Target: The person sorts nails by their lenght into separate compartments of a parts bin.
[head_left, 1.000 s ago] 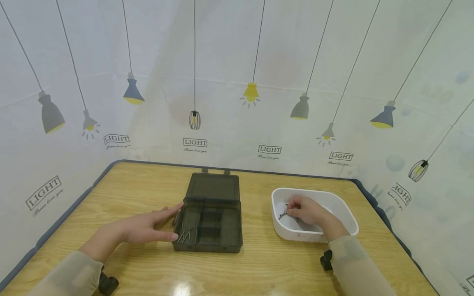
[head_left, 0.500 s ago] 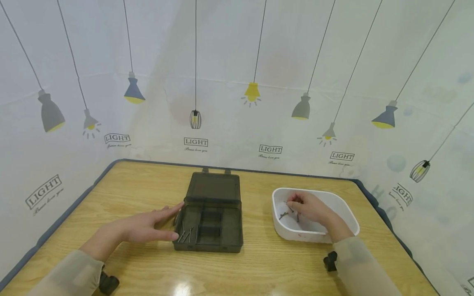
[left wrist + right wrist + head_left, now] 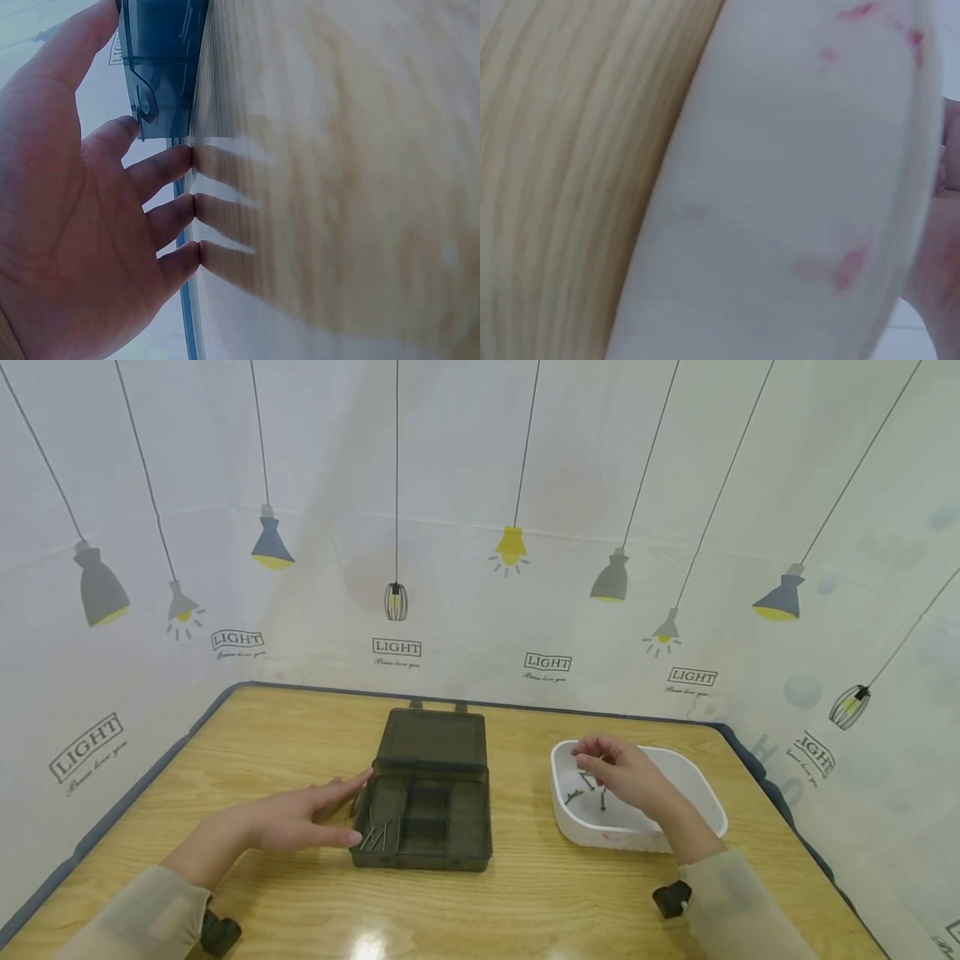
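A dark translucent plastic box lies with its lid swung back; several thin screws show in its left compartment. My left hand spreads along the box's left side, thumb at the front corner and index finger near the hinge. In the left wrist view the other fingertips rest on the table. Over the left part of a white tray, my right hand pinches a small screw, mostly hidden by the fingers. Several short dark screws lie in the tray below it.
The wooden table has a dark blue edge against a wall sheet printed with lamps. Red smears mark the tray's outer wall. Small partitions divide the box.
My right hand has risen from the tray floor with its pinched fingers, uncovering screws beneath. The left hand and the box stay put.
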A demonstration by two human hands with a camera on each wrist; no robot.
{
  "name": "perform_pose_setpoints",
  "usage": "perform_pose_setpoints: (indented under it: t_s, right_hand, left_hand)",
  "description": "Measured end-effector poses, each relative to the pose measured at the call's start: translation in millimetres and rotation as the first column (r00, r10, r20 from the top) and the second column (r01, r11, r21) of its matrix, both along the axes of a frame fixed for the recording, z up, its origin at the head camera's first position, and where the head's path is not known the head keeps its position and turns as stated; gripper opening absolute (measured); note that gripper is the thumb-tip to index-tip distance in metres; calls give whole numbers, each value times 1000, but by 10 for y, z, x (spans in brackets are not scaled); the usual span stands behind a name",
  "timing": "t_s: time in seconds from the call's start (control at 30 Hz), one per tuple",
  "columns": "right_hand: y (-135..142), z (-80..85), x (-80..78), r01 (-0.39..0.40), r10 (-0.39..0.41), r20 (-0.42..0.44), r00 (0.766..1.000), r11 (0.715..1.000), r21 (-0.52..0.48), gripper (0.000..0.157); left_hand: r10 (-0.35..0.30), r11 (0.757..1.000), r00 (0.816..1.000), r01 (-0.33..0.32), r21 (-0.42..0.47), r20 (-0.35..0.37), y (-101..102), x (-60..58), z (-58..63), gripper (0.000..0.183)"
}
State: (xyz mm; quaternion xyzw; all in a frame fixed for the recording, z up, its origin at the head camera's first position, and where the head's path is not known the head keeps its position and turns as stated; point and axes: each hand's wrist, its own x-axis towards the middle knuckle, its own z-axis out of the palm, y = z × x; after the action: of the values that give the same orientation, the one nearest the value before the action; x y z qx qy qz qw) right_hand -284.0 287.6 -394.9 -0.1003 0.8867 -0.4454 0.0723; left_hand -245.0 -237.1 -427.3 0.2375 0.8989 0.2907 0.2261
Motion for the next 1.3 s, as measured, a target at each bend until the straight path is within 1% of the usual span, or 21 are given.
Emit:
perform_pose_setpoints:
  t_s: [0.13,0.2,0.43,0.57,0.67,0.87,1.0,1.17,1.3]
  right_hand:
    - [-140,64,68,-16,16,-11,1000,998,-54,30]
    - [-212,87,95,-44,43,-16,999,996,-78,28]
    - [-458,148,152,-126,125,-12,992,985,-115,25]
    - [-610,183,174,-154,153,-12,988,979,-136,19]
    - [-724,194,192,-177,177,-11,984,971,-159,18]
    - [-931,152,215,-217,219,-6,976,961,-170,18]
    - [-1053,108,222,-228,229,-7,973,961,-158,18]
    - [-1223,60,237,-227,232,14,973,962,-153,18]
    - [-1357,6,226,-233,237,5,972,959,-161,16]
  left_hand:
    - [-1,1000,1000,1,2,1,-3,2,1,95]
    - [0,1000,1000,0,2,2,-3,3,2,95]
    - [2,1000,1000,-2,1,-8,0,7,13,96]
    - [0,1000,1000,0,-2,-14,0,3,11,96]
    - [-3,1000,1000,3,-3,-15,0,-2,6,96]
    - [-4,1000,1000,4,-1,-11,4,1,3,96]
    - [-2,1000,1000,2,0,-9,9,4,7,96]
    - [6,1000,1000,-6,-2,3,12,4,12,97]
    - [9,1000,1000,-9,-1,11,11,2,13,97]
